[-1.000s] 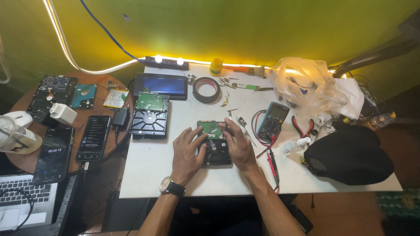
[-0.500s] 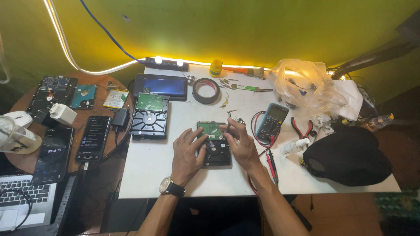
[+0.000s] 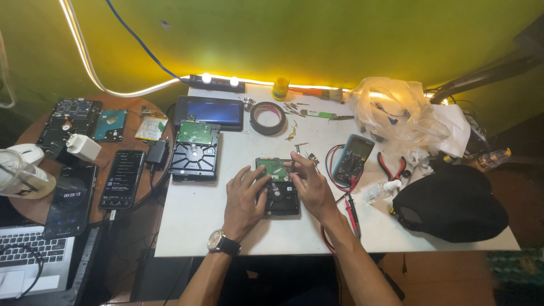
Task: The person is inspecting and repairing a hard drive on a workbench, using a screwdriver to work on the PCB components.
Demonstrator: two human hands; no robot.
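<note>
I steady the hard drive (image 3: pixel 277 187) mid-worktop (image 3: pixel 192 221), left hand (image 3: pixel 243 198) fingers spread flat on it, right hand (image 3: pixel 309 184) fingers pinching its green board edge: judged dense, rigid, board fragile, so hold the metal sides.

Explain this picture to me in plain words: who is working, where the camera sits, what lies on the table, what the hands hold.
No machine here: a person works with bare hands, filmed from a camera on their head looking down. The left hand, wearing a watch, and the right hand both rest on a hard drive, its green circuit board up. On the white table also lie a second drive, a tape roll, a multimeter, red pliers and a black bag. Phones sit on a side table.
</note>
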